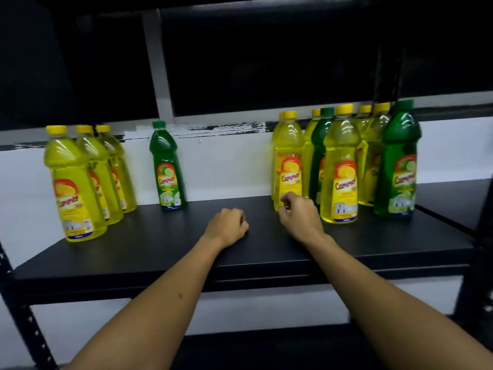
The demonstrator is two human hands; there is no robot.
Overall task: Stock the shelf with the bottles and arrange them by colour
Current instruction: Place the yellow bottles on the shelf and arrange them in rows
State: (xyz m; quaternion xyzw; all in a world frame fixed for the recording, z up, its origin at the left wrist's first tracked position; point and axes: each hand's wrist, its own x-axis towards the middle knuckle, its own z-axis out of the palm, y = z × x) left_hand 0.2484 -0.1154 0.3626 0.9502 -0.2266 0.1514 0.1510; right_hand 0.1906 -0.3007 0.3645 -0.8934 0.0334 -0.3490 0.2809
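Three yellow bottles [76, 182] stand in a close row at the left end of the black shelf [160, 244], one behind another, with a lone green bottle [168, 169] upright a little to their right, near the white back wall [226, 166]. On the right sits a mixed cluster: you can count at least five yellow-capped bottles there, though some are partly hidden, plus two green ones, a tall green bottle [398, 161] at the right edge and a second green bottle [321, 145] tucked between yellow ones. Your left hand [226, 228] rests on the shelf near the middle, fingers curled into a loose fist and holding nothing. Your right hand [300, 217] is just in front of the leftmost yellow bottle of the cluster [288, 158], fingers bent toward its base; whether they touch it cannot be told.
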